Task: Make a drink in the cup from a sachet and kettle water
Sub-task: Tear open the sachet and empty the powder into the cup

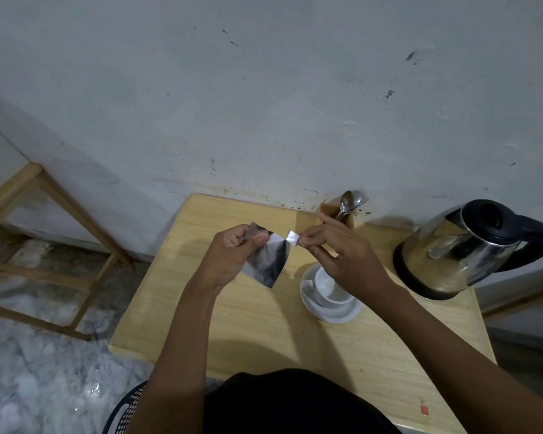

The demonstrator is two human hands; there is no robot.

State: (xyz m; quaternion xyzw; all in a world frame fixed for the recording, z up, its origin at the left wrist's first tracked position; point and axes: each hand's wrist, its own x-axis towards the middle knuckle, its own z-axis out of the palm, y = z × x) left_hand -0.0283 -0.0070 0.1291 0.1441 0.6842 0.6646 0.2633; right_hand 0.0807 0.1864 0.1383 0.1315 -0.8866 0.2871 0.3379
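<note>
A silver foil sachet [268, 261] hangs in the air above the wooden table [257, 324]. My left hand [232, 255] pinches its upper left part. My right hand [342, 249] pinches a small torn strip [292, 238] at the sachet's top right corner, still joined to it by a thin neck. Under my right hand a white cup [329, 285] stands on a white saucer [335, 311], partly hidden by my wrist. A steel kettle [461, 249] with a black handle and base stands at the right of the table.
A wooden holder [334, 211] with spoons and a fork [351, 200] stands against the wall behind my right hand. A wooden frame [44, 245] stands on the marble floor at left. A black perforated basket [126, 408] shows at the bottom edge.
</note>
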